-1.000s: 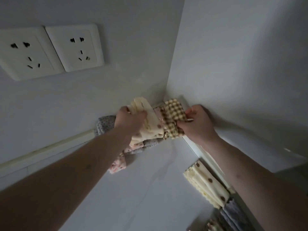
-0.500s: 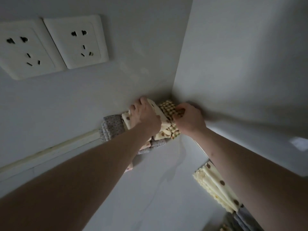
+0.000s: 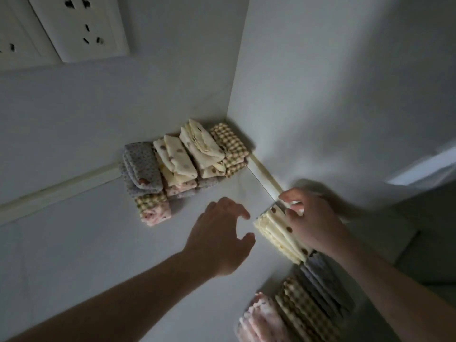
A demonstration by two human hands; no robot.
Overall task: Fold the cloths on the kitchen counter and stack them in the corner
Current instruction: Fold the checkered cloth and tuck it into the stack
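Dim white kitchen counter (image 3: 81, 245): folded cloths (image 3: 185, 159) stacked in the corner, right hand (image 3: 314, 223) gripped a cream dotted cloth (image 3: 277, 234) beside the wall, left hand (image 3: 219, 236) hovered with relaxed, spread fingers.

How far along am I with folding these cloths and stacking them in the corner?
Well underway. Done: a pile of folded cloths sits in the corner, grey, cream dotted and checked ones on top. In hand: your right hand rests on the cream dotted cloth by the right wall, while your left hand hovers open beside it. Left: that cloth, then the grey, checked and pink ones.
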